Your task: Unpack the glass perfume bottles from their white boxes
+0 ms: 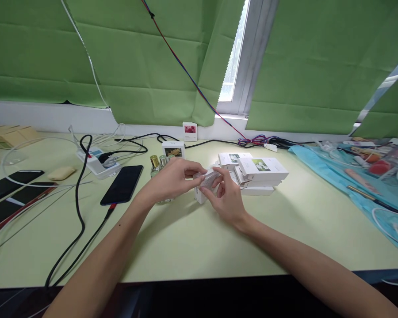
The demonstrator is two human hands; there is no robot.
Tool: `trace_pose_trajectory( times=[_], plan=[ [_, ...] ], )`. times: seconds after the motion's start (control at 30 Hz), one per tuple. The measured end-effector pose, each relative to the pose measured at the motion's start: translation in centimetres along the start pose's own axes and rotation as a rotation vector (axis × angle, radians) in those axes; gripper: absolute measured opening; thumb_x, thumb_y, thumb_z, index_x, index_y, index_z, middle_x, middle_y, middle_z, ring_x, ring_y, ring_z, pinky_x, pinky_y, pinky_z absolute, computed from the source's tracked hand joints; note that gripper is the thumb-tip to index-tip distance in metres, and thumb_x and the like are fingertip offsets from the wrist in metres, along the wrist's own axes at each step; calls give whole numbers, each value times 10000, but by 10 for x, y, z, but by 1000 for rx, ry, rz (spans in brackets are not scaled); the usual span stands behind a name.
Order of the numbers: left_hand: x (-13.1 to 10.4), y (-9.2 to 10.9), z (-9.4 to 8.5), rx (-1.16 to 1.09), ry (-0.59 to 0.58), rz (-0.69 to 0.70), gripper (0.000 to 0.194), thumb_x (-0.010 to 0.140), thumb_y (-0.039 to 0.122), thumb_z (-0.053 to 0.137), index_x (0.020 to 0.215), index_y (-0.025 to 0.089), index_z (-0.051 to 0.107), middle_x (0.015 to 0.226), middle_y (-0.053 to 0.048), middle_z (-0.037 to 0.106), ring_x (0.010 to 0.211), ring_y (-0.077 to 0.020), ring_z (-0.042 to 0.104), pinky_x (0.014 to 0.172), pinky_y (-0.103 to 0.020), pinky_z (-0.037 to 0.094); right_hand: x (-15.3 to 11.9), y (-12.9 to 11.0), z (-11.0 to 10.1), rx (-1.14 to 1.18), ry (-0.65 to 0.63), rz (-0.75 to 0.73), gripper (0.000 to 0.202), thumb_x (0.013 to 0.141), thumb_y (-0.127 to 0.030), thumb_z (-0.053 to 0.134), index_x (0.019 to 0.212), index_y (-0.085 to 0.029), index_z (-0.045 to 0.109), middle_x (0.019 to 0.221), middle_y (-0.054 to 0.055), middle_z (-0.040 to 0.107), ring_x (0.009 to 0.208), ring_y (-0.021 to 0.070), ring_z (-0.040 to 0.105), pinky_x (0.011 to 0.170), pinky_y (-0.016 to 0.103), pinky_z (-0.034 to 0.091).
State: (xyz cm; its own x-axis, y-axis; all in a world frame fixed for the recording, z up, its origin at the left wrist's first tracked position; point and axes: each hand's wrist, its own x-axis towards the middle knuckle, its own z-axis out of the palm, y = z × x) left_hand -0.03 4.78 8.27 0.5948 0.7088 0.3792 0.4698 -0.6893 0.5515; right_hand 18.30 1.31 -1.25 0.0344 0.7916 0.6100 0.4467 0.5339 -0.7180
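Observation:
Both hands meet over the middle of the table. My left hand (176,178) pinches the left side of a small whitish, partly see-through item (209,176), and my right hand (228,196) grips its right side. Just below the item stands a small white box (200,195), partly hidden by the fingers. Small glass bottles (155,165) with gold and silver caps stand behind and beside my left hand. To the right of my right hand lies a stack of white boxes (263,170) with flower pictures.
A white box with a yellow flower picture (173,149) and one with a red picture (190,131) stand at the back. On the left are a black phone (122,185), a power strip (97,163) and cables. Blue sheeting (338,176) with clutter covers the right side.

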Motion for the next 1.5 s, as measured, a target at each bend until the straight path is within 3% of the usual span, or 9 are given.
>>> trace_pose_trajectory(
  times=[0.43, 0.77, 0.97, 1.23, 1.5],
  plan=[
    [-2, 3, -1, 106, -48, 34, 265, 916, 333, 577, 818, 175, 765, 705, -16, 703, 669, -141, 606, 644, -238, 447, -1, 1, 0, 0, 7, -4, 517, 858, -375, 740, 1298, -231, 509, 819, -45, 554, 532, 85, 450, 524, 253, 416],
    [-3, 4, -3, 195, -76, 100, 297, 951, 314, 542, 756, 178, 719, 604, 21, 581, 573, -102, 429, 599, -238, 327, 0, 0, 0, -5, 10, -18, 513, 857, -364, 741, 1294, -231, 509, 813, -44, 560, 534, 88, 451, 523, 251, 416],
    [-4, 9, -4, 211, -128, 60, 342, 995, 343, 491, 782, 184, 708, 593, 38, 506, 577, -105, 322, 612, -245, 290, 0, 0, 0, -4, 8, -15, 515, 854, -363, 744, 1293, -235, 507, 812, -45, 562, 526, 86, 444, 522, 255, 420],
    [-4, 11, -7, 226, -190, 41, 321, 999, 305, 466, 761, 180, 641, 604, 37, 458, 588, -111, 318, 600, -258, 276, -1, 1, 0, -3, 7, -6, 516, 850, -367, 747, 1290, -231, 513, 813, -45, 561, 525, 89, 458, 520, 261, 422],
    [-4, 9, -4, 240, -144, 78, 304, 986, 307, 484, 793, 184, 685, 619, 8, 571, 565, -123, 435, 614, -267, 315, 0, 1, 0, -9, 11, -19, 511, 854, -369, 741, 1290, -231, 513, 805, -44, 567, 530, 93, 464, 521, 257, 424]
  ],
)
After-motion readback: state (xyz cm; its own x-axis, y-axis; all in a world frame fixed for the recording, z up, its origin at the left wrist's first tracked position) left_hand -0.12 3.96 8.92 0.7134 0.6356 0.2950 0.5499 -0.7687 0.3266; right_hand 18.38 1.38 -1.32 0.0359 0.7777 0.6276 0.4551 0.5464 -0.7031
